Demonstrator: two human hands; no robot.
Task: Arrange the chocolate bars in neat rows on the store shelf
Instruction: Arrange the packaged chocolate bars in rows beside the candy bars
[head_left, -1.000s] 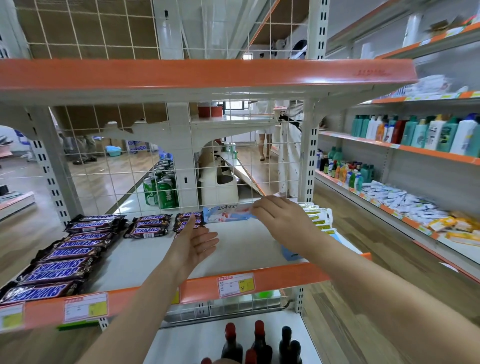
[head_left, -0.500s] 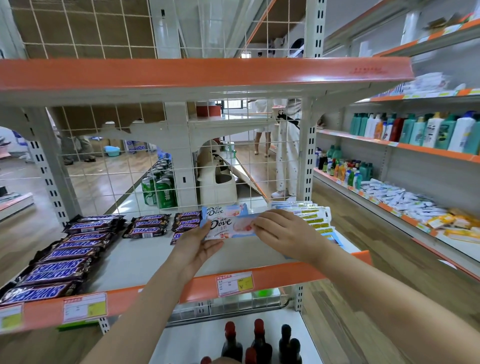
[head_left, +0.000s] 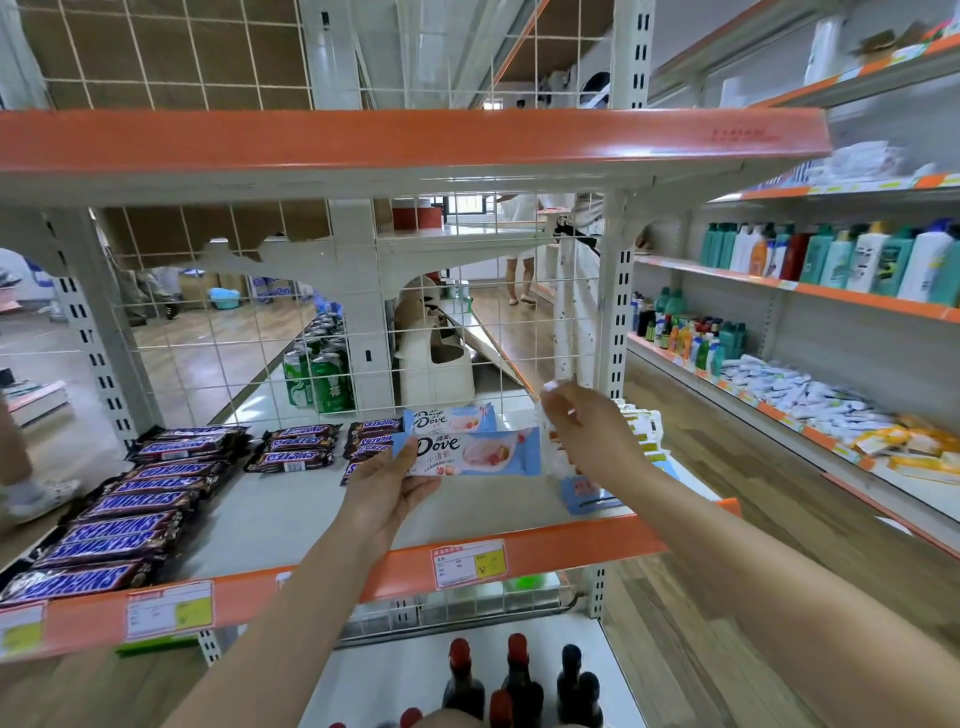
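A blue and white chocolate bar (head_left: 470, 453) is held up just above the shelf (head_left: 270, 514), near the middle of it and a little toward the back. Its long side runs left to right, the same way as the other blue bar (head_left: 451, 419) that is already laid flat just behind it by the back wire. The left end of the held bar is pinched by the left hand (head_left: 387, 491), with the thumb on top and the fingers closed under it. The right end is gripped by the right hand (head_left: 589, 434), with the fingers curled shut; something pale and blurry is also seen at its fingertips, but what it is cannot be told. Both hands are about equally close to the empty spot on the shelf right under the bar. To the left, dark bars (head_left: 111, 525) are lined up in rows that run from the front edge to the back. The held bar probably only needs to be lowered straight down, in front of the other blue one.
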